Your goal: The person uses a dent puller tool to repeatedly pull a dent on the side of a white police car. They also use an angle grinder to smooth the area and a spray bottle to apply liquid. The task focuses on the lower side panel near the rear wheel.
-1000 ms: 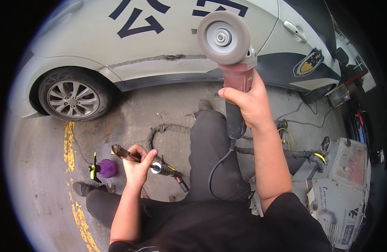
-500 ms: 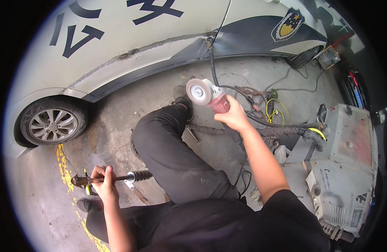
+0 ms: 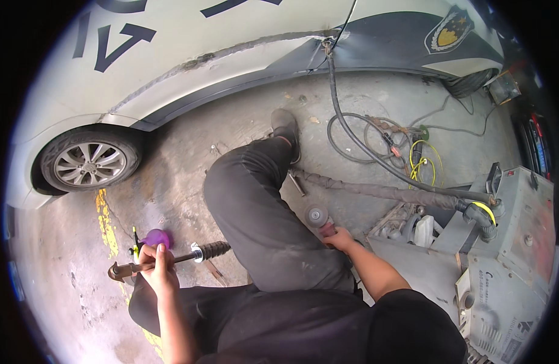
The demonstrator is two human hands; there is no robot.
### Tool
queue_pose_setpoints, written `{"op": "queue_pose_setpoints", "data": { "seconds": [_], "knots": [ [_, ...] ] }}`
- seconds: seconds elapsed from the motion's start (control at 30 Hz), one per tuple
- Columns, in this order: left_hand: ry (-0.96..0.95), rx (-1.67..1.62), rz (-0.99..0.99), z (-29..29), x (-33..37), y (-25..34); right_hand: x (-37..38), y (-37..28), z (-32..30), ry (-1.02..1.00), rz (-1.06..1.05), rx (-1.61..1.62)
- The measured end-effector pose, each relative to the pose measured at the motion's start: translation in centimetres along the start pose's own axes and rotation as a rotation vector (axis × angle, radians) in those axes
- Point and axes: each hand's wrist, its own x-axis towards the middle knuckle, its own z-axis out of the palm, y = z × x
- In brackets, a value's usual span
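My left hand [image 3: 160,267] is closed around a slide-hammer-like puller [image 3: 183,258], a metal rod with a brown hooked end on the left and a black ribbed part on the right. Beyond my right knee, low over the floor, my right hand [image 3: 340,238] grips the red body of an angle grinder [image 3: 328,230]. Its round disc [image 3: 316,216] faces up, and whether it spins I cannot tell. Ahead is a white and dark grey car [image 3: 188,36] with a bare, rough scraped strip [image 3: 212,56] along its lower side. A cable clamp [image 3: 328,47] is fixed to that side.
A grey wheeled-looking machine [image 3: 504,267] stands at the right, with a thick cable [image 3: 335,91] and a wrapped hose [image 3: 376,191] running from it. Yellow cord [image 3: 437,159] lies coiled on the floor. Near my left hand is a purple round object [image 3: 157,238].
My right hand has lowered the angle grinder from chest-side height down toward the floor beside my knee. My left hand still holds the puller. A purple object now shows beside it.
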Motion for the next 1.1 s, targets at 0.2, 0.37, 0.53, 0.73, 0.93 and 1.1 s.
{"op": "queue_pose_setpoints", "data": {
  "seconds": [0.2,0.37,0.53,0.73,0.93,1.1],
  "knots": [
    [0.038,0.058,-0.011,1.3,-1.2,0.6,3.4,4.9,-2.7,0.247,0.030,-0.061],
    [0.069,0.063,-0.035,2.7,-2.4,1.3,3.9,3.7,-3.7,0.441,-0.200,-0.468],
    [0.039,0.074,-0.103,3.9,-3.2,1.2,6.7,9.1,-3.5,0.512,-0.200,-0.781],
    [-0.049,0.128,-0.153,5.6,-3.5,-1.0,5.4,5.5,-5.7,-0.065,-0.034,-0.844],
    [-0.201,0.502,-0.052,6.9,-1.0,0.4,-19.0,-29.4,-6.8,-0.200,-0.279,-1.090],
    [-0.389,0.542,-0.060,6.8,0.9,0.4,-23.1,-41.8,7.2,-0.283,-0.843,-0.825]
  ]
}}
